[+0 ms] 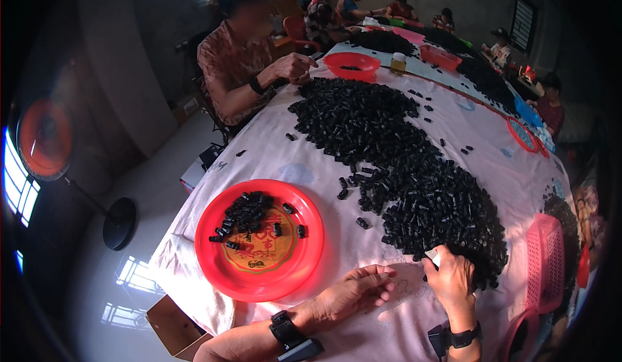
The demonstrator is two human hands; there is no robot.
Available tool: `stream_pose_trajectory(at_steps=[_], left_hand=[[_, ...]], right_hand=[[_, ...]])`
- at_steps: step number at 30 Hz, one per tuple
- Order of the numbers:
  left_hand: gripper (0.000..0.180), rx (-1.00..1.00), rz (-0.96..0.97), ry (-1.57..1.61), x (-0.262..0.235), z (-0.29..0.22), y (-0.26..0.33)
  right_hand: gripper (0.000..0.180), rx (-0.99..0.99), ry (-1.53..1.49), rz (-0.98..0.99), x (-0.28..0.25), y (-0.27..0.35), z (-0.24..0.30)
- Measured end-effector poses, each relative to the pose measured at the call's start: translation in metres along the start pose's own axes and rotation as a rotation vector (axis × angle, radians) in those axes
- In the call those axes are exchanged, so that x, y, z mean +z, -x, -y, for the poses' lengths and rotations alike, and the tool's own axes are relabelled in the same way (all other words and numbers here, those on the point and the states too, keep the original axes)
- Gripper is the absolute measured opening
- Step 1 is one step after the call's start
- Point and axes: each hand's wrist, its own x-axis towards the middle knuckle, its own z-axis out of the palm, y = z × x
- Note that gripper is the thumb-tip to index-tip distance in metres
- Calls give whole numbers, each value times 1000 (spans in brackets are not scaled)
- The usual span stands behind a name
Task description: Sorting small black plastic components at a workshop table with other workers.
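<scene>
My left hand [360,291] is raised over the cloth, palm turned up, its fingers curled in and the thumb laid near their tips. Whatever it may hold is too small to make out. At the near edge of a big pile of small black cylindrical parts [395,161], my right hand [451,278] is closed around a small whitish object [433,256], only partly visible. Its fingertips are mostly hidden behind the hand. To the left stands a round red plastic tray [210,268] with a printed centre, holding a cluster of the black parts and several loose ones.
A pale cloth covers the long table [259,158]. Pink basket [544,261] at right; red bowl [352,66] and small bottle [398,62] farther off. A co-worker [240,70] sits at the far left, others beyond. A fan [48,138] stands on the floor at left.
</scene>
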Motion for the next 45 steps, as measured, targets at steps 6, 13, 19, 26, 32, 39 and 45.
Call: stream_pose_trajectory(at_steps=[6, 13, 19, 26, 32, 39, 45], left_hand=[[26, -22, 26, 21, 0, 0, -5], [26, -9, -61, 4, 10, -8, 6], [26, -18, -76, -8, 13, -7, 4], [26, -2, -70, 8, 11, -5, 3], [25, -4, -99, 2, 11, -6, 3], [26, 6, -95, -10, 16, -8, 4], [25, 2, -106, -47, 20, -9, 5]], right_hand=[[27, -20, -6, -41, -4, 3, -1], [22, -41, -94, 15, 1, 0, 4], [24, 3, 1, 61, -9, 1, 6], [25, -36, -53, 12, -4, 3, 2], [21, -50, -9, -15, 0, 2, 1], [19, -86, -158, -3, -8, 2, 7], [18, -146, -329, 8, -12, 5, 20]])
